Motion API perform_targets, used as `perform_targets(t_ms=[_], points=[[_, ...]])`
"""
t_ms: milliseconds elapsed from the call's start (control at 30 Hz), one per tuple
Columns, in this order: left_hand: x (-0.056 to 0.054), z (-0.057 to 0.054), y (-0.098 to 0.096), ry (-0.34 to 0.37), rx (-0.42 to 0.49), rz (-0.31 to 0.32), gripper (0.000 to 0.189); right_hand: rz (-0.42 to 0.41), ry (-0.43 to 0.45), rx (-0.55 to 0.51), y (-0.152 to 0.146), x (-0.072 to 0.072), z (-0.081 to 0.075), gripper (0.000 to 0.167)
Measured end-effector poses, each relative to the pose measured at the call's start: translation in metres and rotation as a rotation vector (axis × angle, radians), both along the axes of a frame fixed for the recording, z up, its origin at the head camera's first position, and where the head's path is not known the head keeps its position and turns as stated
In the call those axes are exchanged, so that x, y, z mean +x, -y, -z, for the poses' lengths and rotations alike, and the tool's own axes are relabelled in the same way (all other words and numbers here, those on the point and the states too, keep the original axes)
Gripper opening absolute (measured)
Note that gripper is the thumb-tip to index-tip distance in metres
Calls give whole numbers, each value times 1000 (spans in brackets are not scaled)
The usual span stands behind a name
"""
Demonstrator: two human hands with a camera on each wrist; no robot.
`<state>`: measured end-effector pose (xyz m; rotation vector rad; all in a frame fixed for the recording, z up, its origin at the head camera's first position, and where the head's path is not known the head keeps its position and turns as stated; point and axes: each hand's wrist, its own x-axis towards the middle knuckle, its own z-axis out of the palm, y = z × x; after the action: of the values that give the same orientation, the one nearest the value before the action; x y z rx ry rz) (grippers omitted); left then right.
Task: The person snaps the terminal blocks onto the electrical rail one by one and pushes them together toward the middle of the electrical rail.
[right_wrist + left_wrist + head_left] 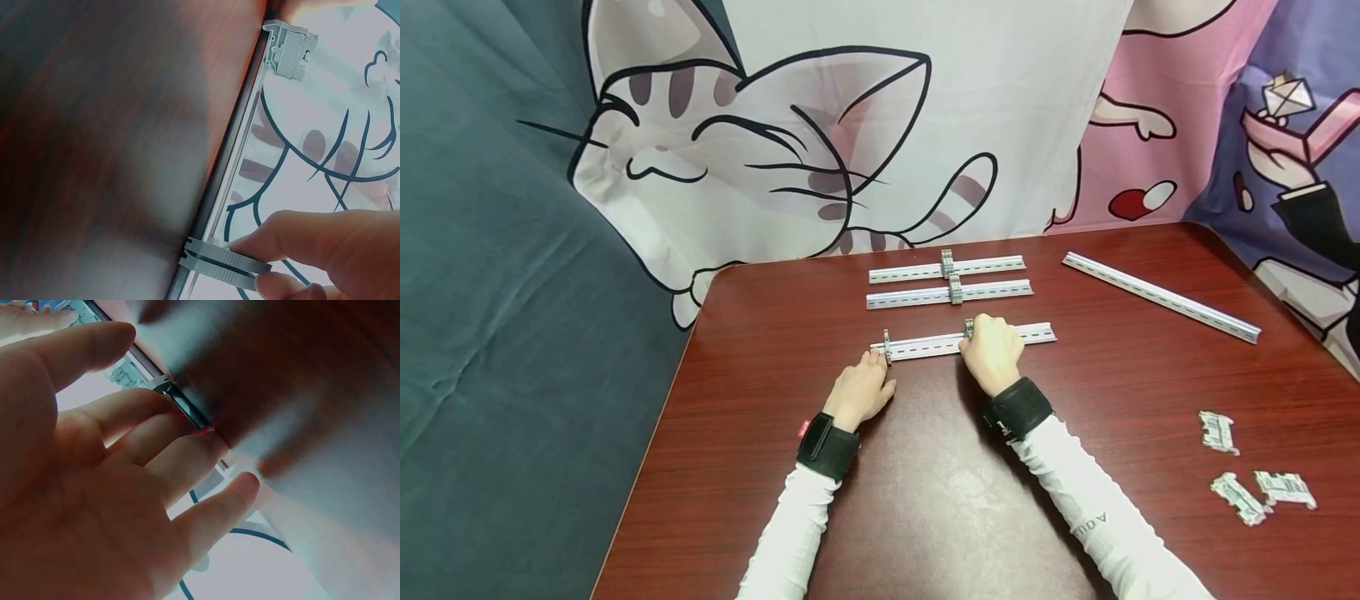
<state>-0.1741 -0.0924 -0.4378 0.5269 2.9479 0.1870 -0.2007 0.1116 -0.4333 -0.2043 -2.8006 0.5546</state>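
Observation:
The nearest DIN rail (922, 347), a slotted metal strip, lies across the table under both hands. My left hand (859, 392) rests its fingertips against the rail's left end, fingers extended in the left wrist view. Close to those fingers a single grey terminal block (887, 347) stands on the rail; the right wrist view also shows this terminal block (289, 53) upright. My right hand (992, 353) is near the rail's middle. Between its thumb and finger it pinches a pair of grey terminal blocks (219, 265) seated on the rail.
Behind lie two more DIN rails, a middle one (910, 297) and a far one (906, 273), each with terminal blocks near its centre. A bare rail (1161, 297) lies slanted at the right. Several loose terminal blocks (1238, 498) lie at the right front. Curtains hang behind the table.

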Motion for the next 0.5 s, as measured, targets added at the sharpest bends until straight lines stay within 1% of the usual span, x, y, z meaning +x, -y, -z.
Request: perform_targets(t_ms=[200, 300, 333, 400, 500], points=[[1, 0, 1, 2, 3, -6, 54, -3, -2, 25, 5, 2, -2, 18], [1, 1, 2, 0, 1, 1, 54, -32, -18, 49, 12, 2, -2, 22], [1, 1, 2, -2, 3, 3, 54, -51, -21, 56, 16, 2, -3, 24], [0, 2, 2, -18, 4, 10, 53, -118, -21, 64, 27, 0, -4, 31], [0, 3, 2, -45, 10, 16, 51, -257, 19, 24, 49, -2, -7, 37]])
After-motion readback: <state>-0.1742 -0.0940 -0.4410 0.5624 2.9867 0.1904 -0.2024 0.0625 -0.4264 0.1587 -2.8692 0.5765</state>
